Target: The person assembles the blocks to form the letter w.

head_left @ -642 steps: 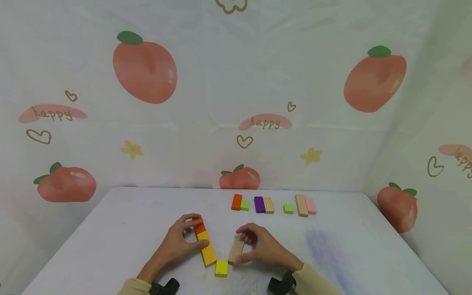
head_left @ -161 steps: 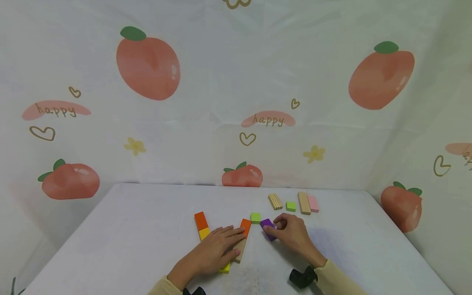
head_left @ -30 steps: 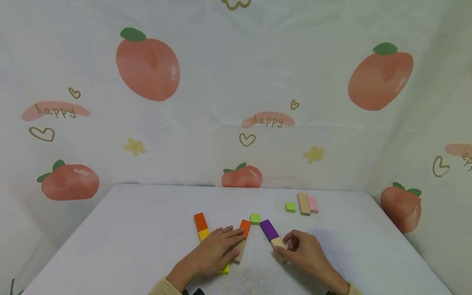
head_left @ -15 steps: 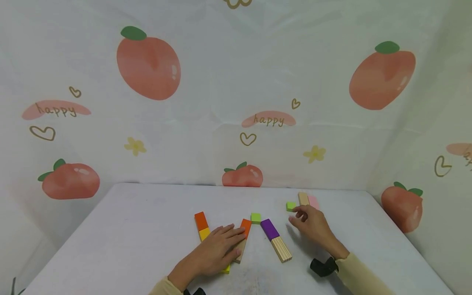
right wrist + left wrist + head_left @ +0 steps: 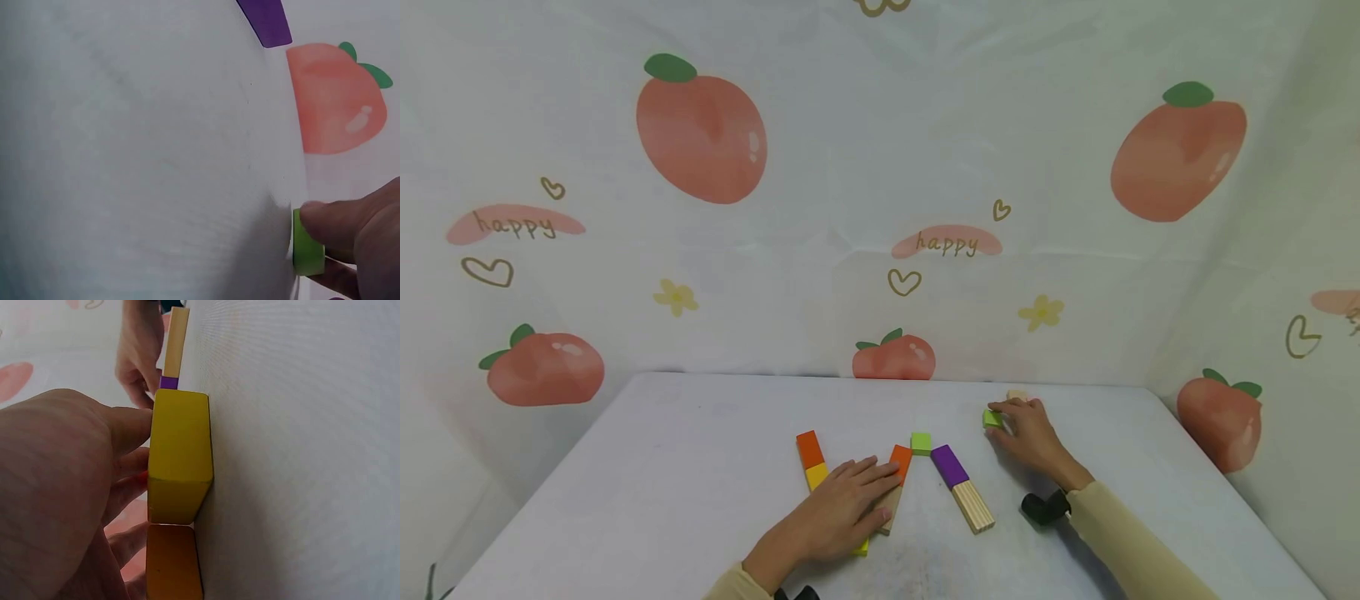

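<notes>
My right hand (image 5: 1037,437) pinches a small light-green block (image 5: 992,419) at the back right; the right wrist view shows the thumb against its side. My left hand (image 5: 835,512) rests fingers extended over a V of blocks. The V's left arm has a red-orange block (image 5: 809,448) and a yellow-orange one (image 5: 816,476), partly covered. A bright yellow block (image 5: 181,434) lies at its bottom, by the thumb. On its right arm are a plain wooden block (image 5: 890,504) and an orange block (image 5: 901,458), under the left fingertips.
Another green block (image 5: 921,443) sits between the orange block and a purple block (image 5: 950,466). A striped wooden block (image 5: 973,507) continues the purple one toward the front right. Behind the right hand shows the end of a plain wooden block (image 5: 1017,395); the pink block there is hidden.
My right hand has let go of the striped block, moved back to the green block and taken hold of it. Earlier, orange, green, purple and striped blocks came forward. The left hand has stayed lately.
</notes>
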Demonstrator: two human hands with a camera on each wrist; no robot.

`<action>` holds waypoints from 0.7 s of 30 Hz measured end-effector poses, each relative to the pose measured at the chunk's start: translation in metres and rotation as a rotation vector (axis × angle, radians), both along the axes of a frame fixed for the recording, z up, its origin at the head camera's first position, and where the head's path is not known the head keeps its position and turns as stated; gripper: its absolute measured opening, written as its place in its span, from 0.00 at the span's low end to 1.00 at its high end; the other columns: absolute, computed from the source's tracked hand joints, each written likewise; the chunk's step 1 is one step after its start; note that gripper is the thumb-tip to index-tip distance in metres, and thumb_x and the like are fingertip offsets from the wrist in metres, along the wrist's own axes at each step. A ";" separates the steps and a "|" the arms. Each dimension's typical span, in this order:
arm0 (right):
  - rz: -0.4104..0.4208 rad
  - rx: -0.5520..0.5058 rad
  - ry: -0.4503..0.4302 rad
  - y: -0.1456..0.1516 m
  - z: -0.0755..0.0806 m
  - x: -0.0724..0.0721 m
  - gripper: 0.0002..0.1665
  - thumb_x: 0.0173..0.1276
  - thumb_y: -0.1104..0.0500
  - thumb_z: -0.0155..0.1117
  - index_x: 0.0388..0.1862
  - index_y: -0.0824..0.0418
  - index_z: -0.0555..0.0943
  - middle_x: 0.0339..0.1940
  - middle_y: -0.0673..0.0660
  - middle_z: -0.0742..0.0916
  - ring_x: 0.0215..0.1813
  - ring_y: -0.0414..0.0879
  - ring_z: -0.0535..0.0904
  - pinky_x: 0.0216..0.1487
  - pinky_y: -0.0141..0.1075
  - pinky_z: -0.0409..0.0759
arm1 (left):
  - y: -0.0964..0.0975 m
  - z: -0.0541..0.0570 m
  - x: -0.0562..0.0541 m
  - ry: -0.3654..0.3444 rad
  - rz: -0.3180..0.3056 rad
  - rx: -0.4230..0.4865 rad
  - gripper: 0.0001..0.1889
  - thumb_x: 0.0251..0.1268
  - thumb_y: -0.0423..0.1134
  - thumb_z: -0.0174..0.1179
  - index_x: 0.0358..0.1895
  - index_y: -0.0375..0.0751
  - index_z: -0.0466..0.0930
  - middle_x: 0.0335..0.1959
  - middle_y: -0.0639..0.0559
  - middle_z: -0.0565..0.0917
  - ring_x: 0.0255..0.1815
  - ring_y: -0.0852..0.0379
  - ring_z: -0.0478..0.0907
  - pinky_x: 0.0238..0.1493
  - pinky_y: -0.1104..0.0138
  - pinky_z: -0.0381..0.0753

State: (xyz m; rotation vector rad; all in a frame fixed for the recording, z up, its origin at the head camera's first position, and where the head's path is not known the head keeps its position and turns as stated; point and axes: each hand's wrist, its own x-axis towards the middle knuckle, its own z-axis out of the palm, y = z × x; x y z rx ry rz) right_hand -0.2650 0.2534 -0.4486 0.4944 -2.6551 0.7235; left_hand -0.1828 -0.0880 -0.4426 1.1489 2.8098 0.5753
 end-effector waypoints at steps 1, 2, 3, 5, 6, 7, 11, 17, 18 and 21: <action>0.001 -0.001 -0.005 0.000 0.000 -0.001 0.20 0.57 0.68 0.75 0.50 0.71 0.86 0.49 0.68 0.87 0.46 0.61 0.74 0.45 0.48 0.67 | 0.000 0.000 0.000 0.004 -0.002 0.003 0.26 0.80 0.51 0.49 0.75 0.45 0.70 0.74 0.53 0.70 0.77 0.45 0.62 0.73 0.44 0.61; 0.002 0.001 -0.007 0.000 -0.001 -0.002 0.19 0.57 0.68 0.75 0.49 0.71 0.86 0.48 0.67 0.87 0.45 0.59 0.74 0.44 0.47 0.66 | 0.000 0.000 0.000 0.005 -0.003 0.005 0.26 0.80 0.51 0.50 0.75 0.45 0.70 0.74 0.53 0.70 0.77 0.45 0.62 0.73 0.44 0.61; -0.002 -0.003 -0.012 0.000 -0.001 -0.002 0.18 0.58 0.68 0.75 0.48 0.70 0.87 0.47 0.67 0.88 0.44 0.58 0.73 0.43 0.46 0.66 | 0.000 0.000 0.000 0.004 -0.002 0.006 0.26 0.80 0.51 0.50 0.75 0.45 0.70 0.74 0.53 0.70 0.77 0.45 0.63 0.73 0.44 0.61; -0.006 -0.017 -0.016 0.001 0.000 -0.002 0.17 0.57 0.69 0.75 0.47 0.70 0.87 0.45 0.66 0.88 0.42 0.56 0.72 0.42 0.45 0.65 | 0.000 0.000 0.000 -0.007 0.003 0.004 0.27 0.80 0.52 0.50 0.75 0.46 0.69 0.74 0.54 0.70 0.77 0.45 0.62 0.73 0.44 0.61; -0.006 -0.028 -0.022 0.001 0.000 -0.001 0.17 0.57 0.69 0.75 0.46 0.70 0.87 0.45 0.65 0.88 0.42 0.55 0.72 0.42 0.44 0.66 | 0.000 0.000 0.000 -0.013 0.005 0.002 0.27 0.80 0.52 0.49 0.75 0.46 0.69 0.74 0.54 0.70 0.77 0.45 0.62 0.73 0.44 0.61; -0.003 -0.040 -0.033 0.001 0.001 0.000 0.17 0.57 0.69 0.75 0.47 0.71 0.87 0.44 0.64 0.88 0.41 0.54 0.71 0.41 0.44 0.65 | 0.000 0.000 0.000 -0.018 0.007 0.000 0.27 0.80 0.52 0.49 0.75 0.47 0.69 0.75 0.55 0.70 0.77 0.45 0.62 0.74 0.44 0.61; 0.011 -0.084 -0.093 0.003 0.006 0.008 0.17 0.60 0.68 0.74 0.49 0.70 0.86 0.43 0.61 0.88 0.41 0.51 0.74 0.41 0.42 0.71 | 0.001 -0.001 -0.001 -0.033 0.016 -0.012 0.28 0.80 0.53 0.50 0.76 0.48 0.69 0.75 0.56 0.69 0.77 0.46 0.61 0.74 0.45 0.60; 0.087 -0.138 -0.150 0.011 0.012 0.028 0.18 0.63 0.66 0.73 0.52 0.66 0.85 0.46 0.54 0.87 0.43 0.46 0.79 0.41 0.38 0.79 | 0.001 0.001 0.000 -0.033 0.019 -0.011 0.27 0.80 0.53 0.50 0.75 0.47 0.69 0.75 0.56 0.70 0.77 0.46 0.62 0.74 0.45 0.60; 0.113 -0.148 -0.155 0.013 0.012 0.032 0.18 0.63 0.66 0.73 0.53 0.65 0.85 0.46 0.53 0.86 0.43 0.45 0.78 0.40 0.37 0.78 | 0.001 0.001 0.000 -0.031 0.018 -0.010 0.27 0.80 0.53 0.50 0.75 0.47 0.69 0.75 0.56 0.70 0.77 0.46 0.62 0.74 0.45 0.60; 0.201 -0.158 -0.166 0.016 0.012 0.044 0.18 0.64 0.64 0.74 0.53 0.63 0.85 0.45 0.50 0.86 0.41 0.42 0.77 0.38 0.34 0.78 | 0.000 0.002 0.001 -0.020 0.012 -0.001 0.27 0.80 0.52 0.50 0.75 0.46 0.70 0.74 0.55 0.70 0.77 0.45 0.62 0.74 0.45 0.61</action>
